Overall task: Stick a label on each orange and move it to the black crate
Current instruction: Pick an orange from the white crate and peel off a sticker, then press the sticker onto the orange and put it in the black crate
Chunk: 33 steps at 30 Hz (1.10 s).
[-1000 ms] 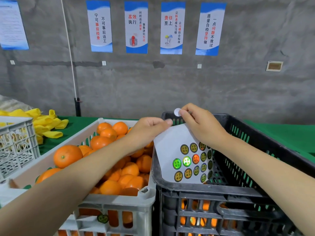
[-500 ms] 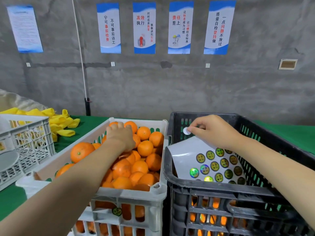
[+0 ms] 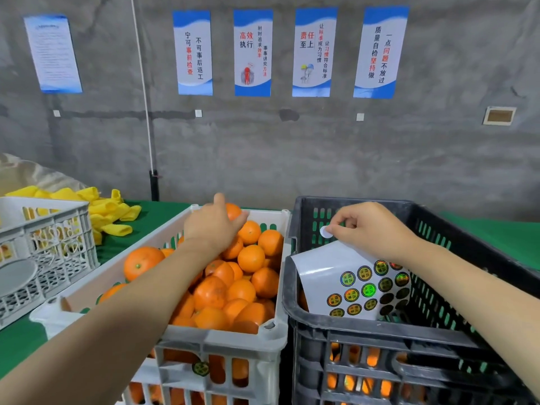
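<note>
Label ready
Our left hand (image 3: 213,228) gripped a far orange (image 3: 233,211); our right hand (image 3: 371,232) pinched a label (image 3: 325,232) over the black crate (image 3: 380,328).

This is a fruit-packing workshop: a bare grey concrete wall (image 3: 292,159) carries blue-and-white printed posters (image 3: 253,52) with slogans on quality and efficiency. A green-covered counter (image 3: 163,214) bears a white slotted plastic crate (image 3: 219,343) heaped with oranges (image 3: 251,258), a black slotted plastic crate (image 3: 380,325) and a pile of yellow foam sleeves (image 3: 111,211). A white sheet of round shiny labels (image 3: 321,273) is over the black crate.
</note>
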Tool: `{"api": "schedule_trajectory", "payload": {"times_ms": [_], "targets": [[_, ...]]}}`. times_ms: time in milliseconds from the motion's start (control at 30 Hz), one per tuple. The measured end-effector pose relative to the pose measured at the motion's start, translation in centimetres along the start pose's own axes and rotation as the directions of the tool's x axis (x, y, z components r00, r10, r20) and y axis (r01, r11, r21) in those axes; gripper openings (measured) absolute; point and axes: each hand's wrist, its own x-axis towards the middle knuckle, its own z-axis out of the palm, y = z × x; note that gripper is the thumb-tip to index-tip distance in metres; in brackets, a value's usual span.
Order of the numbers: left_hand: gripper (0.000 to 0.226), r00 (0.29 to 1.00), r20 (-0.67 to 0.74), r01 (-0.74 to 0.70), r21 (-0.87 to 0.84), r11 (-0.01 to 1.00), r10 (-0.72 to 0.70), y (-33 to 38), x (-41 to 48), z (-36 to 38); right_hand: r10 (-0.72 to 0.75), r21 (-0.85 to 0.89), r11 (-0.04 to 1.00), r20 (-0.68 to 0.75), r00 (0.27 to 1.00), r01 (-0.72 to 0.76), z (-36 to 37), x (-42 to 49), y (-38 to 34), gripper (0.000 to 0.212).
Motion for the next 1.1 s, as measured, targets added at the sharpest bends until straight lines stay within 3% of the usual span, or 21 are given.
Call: {"api": "schedule_trajectory", "payload": {"times_ms": [67, 200, 367, 500, 600, 733, 800, 933, 1033, 1100], "targets": [[0.063, 0.991, -0.12, -0.081, -0.161, 0.984, 0.062, 1.4, -0.3, -0.5, -0.02, 0.001, 1.0, -0.009, 1.0, 0.02, 0.0, -0.1, -0.3, 0.019], [0.073, 0.963, -0.167, -0.262, -0.415, 0.872, 0.21, 3.7, -1.7, -0.9, -0.058, -0.027, 0.998, -0.095, 0.994, 0.056, -0.1, 0.0, -0.7, 0.018], [0.077, 0.846, -0.236, -0.532, -0.43, 0.729, 0.478, 5.7, -3.0, -0.5, -0.165, -0.232, 0.965, -0.158, 0.974, 0.126, -1.0, 0.1, -0.9, 0.02], [0.082, 0.773, -0.221, -0.629, -0.392, 0.672, 0.595, 6.4, -3.3, -0.1, -0.331, -0.478, 0.84, -0.078, 0.94, 0.256, -2.0, 0.0, -0.9, 0.024], [0.085, 0.783, -0.151, -0.608, -0.394, 0.689, 0.604, 6.5, -3.6, 0.0, -0.415, -0.527, 0.787, -0.069, 0.907, 0.32, -1.8, 0.0, -1.4, 0.022], [0.089, 0.85, -0.098, -0.5, -0.462, 0.732, 0.518, 6.6, -4.1, 0.0, -0.507, -0.573, 0.764, -0.249, 0.825, 0.297, -1.2, -0.1, -2.1, 0.016], [0.087, 0.849, -0.099, -0.498, -0.478, 0.724, 0.518, 6.6, -4.1, -0.1, -0.535, -0.586, 0.754, -0.287, 0.795, 0.296, -1.0, -0.2, -2.4, 0.017], [0.08, 0.833, -0.091, -0.52, -0.464, 0.717, 0.545, 6.8, -4.1, -0.2, -0.63, -0.571, 0.702, -0.219, 0.745, 0.426, -0.5, -0.5, -2.8, 0.018], [0.077, 0.834, -0.094, -0.519, -0.47, 0.714, 0.544, 6.8, -4.2, -0.3, -0.614, -0.551, 0.687, -0.092, 0.784, 0.474, -0.2, -0.6, -3.1, 0.031], [0.075, 0.832, -0.095, -0.521, -0.472, 0.711, 0.546, 6.8, -4.2, -0.3, -0.603, -0.49, 0.719, -0.086, 0.793, 0.493, -0.3, -0.7, -3.1, 0.03]]}}
